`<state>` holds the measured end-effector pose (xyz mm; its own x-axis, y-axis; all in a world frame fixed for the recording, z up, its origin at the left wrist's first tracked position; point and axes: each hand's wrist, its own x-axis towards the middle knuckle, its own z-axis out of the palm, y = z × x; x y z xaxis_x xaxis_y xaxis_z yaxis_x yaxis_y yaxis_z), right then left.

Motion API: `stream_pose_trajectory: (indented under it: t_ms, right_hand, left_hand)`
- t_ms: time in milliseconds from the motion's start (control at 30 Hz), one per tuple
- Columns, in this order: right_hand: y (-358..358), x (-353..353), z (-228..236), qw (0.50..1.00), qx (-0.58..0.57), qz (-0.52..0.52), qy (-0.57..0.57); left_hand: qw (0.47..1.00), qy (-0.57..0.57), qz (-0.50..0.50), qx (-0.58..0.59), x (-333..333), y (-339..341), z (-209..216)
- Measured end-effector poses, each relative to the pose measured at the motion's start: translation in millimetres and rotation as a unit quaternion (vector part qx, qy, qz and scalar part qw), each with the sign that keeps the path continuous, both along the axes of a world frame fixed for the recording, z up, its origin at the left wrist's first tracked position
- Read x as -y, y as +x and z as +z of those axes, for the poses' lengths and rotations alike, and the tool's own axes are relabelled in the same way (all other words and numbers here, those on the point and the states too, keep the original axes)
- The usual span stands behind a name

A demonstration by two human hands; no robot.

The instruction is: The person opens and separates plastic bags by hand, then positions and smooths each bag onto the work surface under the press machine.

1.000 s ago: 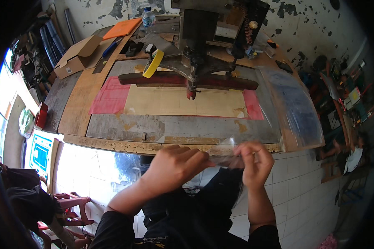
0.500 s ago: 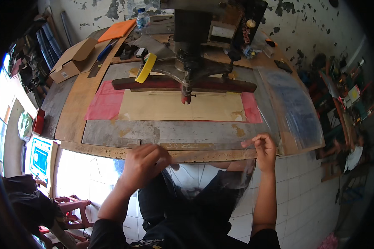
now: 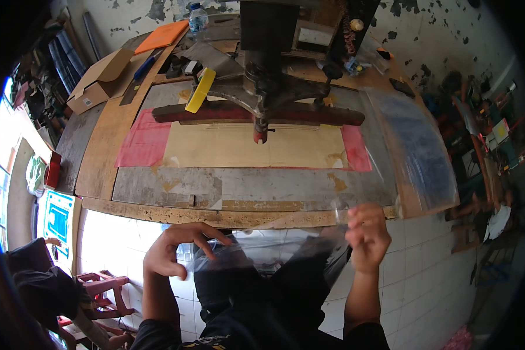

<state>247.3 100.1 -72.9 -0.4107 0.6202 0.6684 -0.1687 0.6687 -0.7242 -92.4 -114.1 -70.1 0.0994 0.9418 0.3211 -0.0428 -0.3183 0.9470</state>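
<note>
Clear plastic film [image 3: 277, 248] hangs off the desk [image 3: 102, 157] at 6 o'clock. Right hand [image 3: 368, 238] pinches its 2 o'clock end; left hand [image 3: 172, 248] spread, not clenched. Pinch both ends, tension evenly, avoid creases.

Glossy, see-through plastic film [image 3: 286, 249] by the rough, pitted wooden front edge of the worktop [image 3: 149, 212]; matt cardboard box [image 3: 106, 71] near its left edge

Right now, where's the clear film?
Lower centre of the head view: the clear film spans between the left hand and the right hand, at the bench's near edge.
</note>
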Motion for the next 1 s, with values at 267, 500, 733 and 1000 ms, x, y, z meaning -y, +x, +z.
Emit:
stream_pose_trajectory:
  t_ms: [267,500,733,1000]
  right_hand:
    - [-9.0,67.2,22.6,0.957,0.13,0.042,0.257]
    - [-3.8,86.7,14.9,0.965,0.135,0.049,0.217]
    - [-2.7,90.9,11.9,0.975,0.153,0.035,0.158]
    - [-20.7,83.1,8.9,0.986,0.128,0.019,0.101]
  left_hand:
    - [0.983,0.009,0.036,-0.178,-59.6,73.9,36.2]
    - [0.984,-0.016,-0.018,-0.177,-73.1,87.5,17.8]
    - [0.976,0.076,0.094,-0.18,-59.2,92.6,2.4]
    - [0.892,0.143,0.186,-0.387,-27.5,115.7,21.7]
